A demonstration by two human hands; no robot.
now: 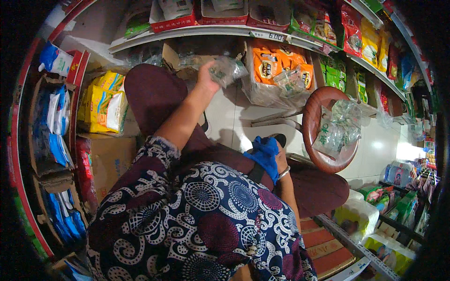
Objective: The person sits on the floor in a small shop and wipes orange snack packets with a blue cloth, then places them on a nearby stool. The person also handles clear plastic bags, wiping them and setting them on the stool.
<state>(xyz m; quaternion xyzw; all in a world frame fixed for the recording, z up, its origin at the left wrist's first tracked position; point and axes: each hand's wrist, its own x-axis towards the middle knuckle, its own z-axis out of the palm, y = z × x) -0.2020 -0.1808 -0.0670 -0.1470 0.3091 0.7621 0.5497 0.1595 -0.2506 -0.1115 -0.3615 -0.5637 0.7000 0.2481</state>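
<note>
My left hand (206, 79) is stretched forward, gripping a clear plastic packet (226, 72) with green print. The packet is held in front of the lowest shelf, beside an open cardboard box (171, 56). Close to my lap, my right hand (281, 161) clutches a crumpled blue cloth (264, 154). More clear packets with green print (337, 130) lie on a round brown stool (311, 116) at my right. Another clear packet (291, 82) rests on orange bags (267, 65) in a plastic-lined box (258, 95).
A shelf edge (225, 31) curves above the low boxes, with red display boxes (172, 24) on it. Yellow bags (103, 105) sit on a cardboard carton (112, 158) at my left. Blue packets (58, 140) fill boxes farther left. Wrapped goods (355, 212) stand at lower right.
</note>
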